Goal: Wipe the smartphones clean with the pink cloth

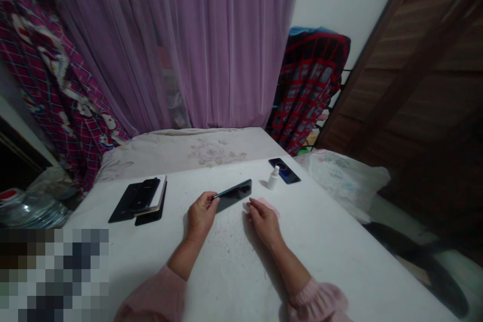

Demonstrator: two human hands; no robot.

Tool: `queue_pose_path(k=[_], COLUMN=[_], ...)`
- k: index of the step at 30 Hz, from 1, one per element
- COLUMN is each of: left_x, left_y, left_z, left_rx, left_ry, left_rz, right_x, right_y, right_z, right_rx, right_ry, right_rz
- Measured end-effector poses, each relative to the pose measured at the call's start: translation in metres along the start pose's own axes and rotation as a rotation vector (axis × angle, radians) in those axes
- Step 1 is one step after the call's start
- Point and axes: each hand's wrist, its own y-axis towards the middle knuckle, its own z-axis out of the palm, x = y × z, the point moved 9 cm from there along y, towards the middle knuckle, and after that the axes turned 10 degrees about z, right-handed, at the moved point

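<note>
White tabletop (241,271) beneath two hands: the left hand (202,214) pinches a dark smartphone (234,195) by one end, while the half-curled right hand (264,221) touches a pink cloth (268,206), its grip unclear. Farther off stand a small white spray bottle (273,178) and another phone (285,171); stacked phones and black cases (141,202) lie leftward.

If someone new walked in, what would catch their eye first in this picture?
The sheer purple curtain fills the back of the view, behind the white table. Mid-table, the left hand holds a dark smartphone, and the right hand sits at a pink cloth. A small white spray bottle stands just beyond them.
</note>
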Motion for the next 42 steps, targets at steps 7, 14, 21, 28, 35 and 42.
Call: queue_pose_path(k=[7, 14, 21, 28, 35, 42], left_x=[0.011, -0.023, -0.015, 0.025, 0.031, 0.022], left_y=[-0.007, -0.02, -0.029, -0.027, -0.015, -0.004], left_z=[0.001, 0.002, 0.012, 0.006, 0.005, 0.02], left_rx=[-0.067, -0.052, -0.066, -0.043, 0.12, 0.351], left_ry=[-0.283, -0.299, -0.432, -0.492, -0.484, -0.505], left_rz=[-0.221, -0.127, -0.22, -0.468, -0.556, -0.597], right_x=[-0.019, 0.008, 0.025, 0.043, 0.081, 0.081], right_y=[-0.013, -0.006, 0.003, -0.013, -0.037, -0.038], right_z=[0.034, 0.049, 0.023, -0.013, 0.034, 0.028], right_rx=[0.116, 0.189, 0.062, -0.121, 0.219, 0.384], right_ry=[0.376, 0.416, 0.239, -0.566, -1.158, -1.279], right_rz=[0.224, 0.257, -0.044, -0.434, -0.908, -0.756])
